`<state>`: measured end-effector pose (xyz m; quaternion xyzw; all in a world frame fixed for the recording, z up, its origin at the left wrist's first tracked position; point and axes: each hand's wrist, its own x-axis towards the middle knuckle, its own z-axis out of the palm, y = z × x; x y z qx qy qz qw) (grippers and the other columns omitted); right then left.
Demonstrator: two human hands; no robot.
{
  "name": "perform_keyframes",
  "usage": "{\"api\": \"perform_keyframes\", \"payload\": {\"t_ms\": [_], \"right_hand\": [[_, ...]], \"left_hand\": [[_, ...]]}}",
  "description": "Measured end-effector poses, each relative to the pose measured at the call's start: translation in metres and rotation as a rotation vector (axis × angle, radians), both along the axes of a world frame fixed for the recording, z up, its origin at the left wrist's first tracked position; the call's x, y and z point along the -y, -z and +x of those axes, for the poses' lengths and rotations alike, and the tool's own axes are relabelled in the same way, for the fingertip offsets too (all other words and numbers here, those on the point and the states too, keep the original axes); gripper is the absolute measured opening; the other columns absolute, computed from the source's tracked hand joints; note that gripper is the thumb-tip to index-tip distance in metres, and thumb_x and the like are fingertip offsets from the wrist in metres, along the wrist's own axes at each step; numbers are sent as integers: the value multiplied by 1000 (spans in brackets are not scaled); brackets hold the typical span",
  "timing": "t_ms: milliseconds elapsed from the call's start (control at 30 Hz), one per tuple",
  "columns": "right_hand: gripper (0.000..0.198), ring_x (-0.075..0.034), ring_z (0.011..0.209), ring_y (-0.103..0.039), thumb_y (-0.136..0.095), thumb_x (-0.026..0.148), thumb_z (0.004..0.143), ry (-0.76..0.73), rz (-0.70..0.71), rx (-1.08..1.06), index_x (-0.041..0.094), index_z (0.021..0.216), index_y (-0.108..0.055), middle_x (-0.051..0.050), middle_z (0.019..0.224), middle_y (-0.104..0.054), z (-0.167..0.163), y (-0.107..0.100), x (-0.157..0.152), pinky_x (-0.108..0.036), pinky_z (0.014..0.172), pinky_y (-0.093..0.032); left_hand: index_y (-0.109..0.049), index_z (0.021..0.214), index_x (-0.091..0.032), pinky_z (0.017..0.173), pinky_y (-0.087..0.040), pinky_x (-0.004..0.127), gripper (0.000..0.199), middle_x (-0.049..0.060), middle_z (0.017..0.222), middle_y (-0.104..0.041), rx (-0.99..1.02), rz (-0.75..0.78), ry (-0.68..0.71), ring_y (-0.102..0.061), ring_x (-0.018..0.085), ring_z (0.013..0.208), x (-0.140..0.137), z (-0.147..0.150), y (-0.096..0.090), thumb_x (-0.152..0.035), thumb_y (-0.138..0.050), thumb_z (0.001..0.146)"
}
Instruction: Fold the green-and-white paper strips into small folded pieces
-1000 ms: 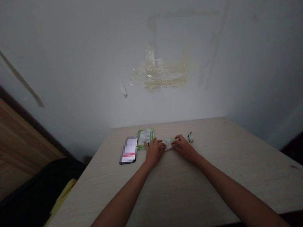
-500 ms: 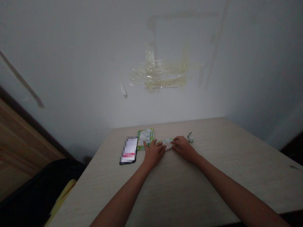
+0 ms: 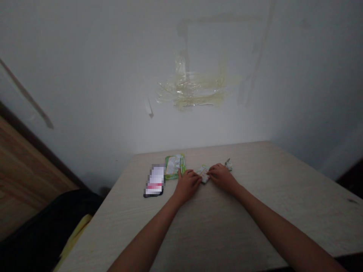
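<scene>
A small green-and-white printed wrapper (image 3: 204, 176) lies on the table between my hands, looking folded. My left hand (image 3: 187, 186) has its fingertips closed on the wrapper's left side, with the thumb sticking out to the left. On its right side, the fingers of my right hand (image 3: 223, 178) pinch the edge. Parts of the wrapper are hidden beneath the fingers. A flat green packet (image 3: 173, 166) with a white printed panel lies just behind and left of my left hand. Beyond my right hand sits a crumpled piece of similar wrapper (image 3: 228, 164).
A phone (image 3: 155, 180) with a lit, blurred screen lies left of the green packet. The pale wooden table (image 3: 255, 219) meets a wall (image 3: 113, 75) bearing peeling clear tape (image 3: 195, 90). Dark and yellow fabric (image 3: 75, 234) is beside the table's left edge.
My left hand has shifted slightly right, away from the green packet. The wrapper between my hands now looks narrower and turned at an angle. My right hand has barely moved.
</scene>
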<state>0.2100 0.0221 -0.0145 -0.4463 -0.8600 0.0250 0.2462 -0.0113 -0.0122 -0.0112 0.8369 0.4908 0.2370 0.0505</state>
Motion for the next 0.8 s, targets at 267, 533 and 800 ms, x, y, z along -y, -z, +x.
{"api": "perform_keyframes", "payload": {"t_ms": [267,533,800], "right_hand": [[25,-23,104,-61,-54,30,91,35,-22,-50,19,105,-73,-9,108,-72,-3,-2,4,-36,96,-44],[41,-27,129,-49,-52,31,92,-28,-159,-109,17,131,-57,-15,136,-57,-1,12,0,-50,111,-32],[43,-26,140,-36,-48,32,94,-82,-231,-85,22,135,-53,-12,145,-49,1,9,3,-55,115,-22]], "left_hand": [[-71,106,-33,114,-2,67,24,1,123,-67,14,-8,3,-45,26,129,0,0,2,-38,-52,93],[-72,101,-30,113,1,69,23,2,109,-73,9,-22,-23,-48,24,127,-1,-1,0,-37,-50,94],[-70,104,-32,112,0,70,23,1,115,-69,-38,66,-145,-47,25,127,3,-1,-4,-37,-50,94]]}}
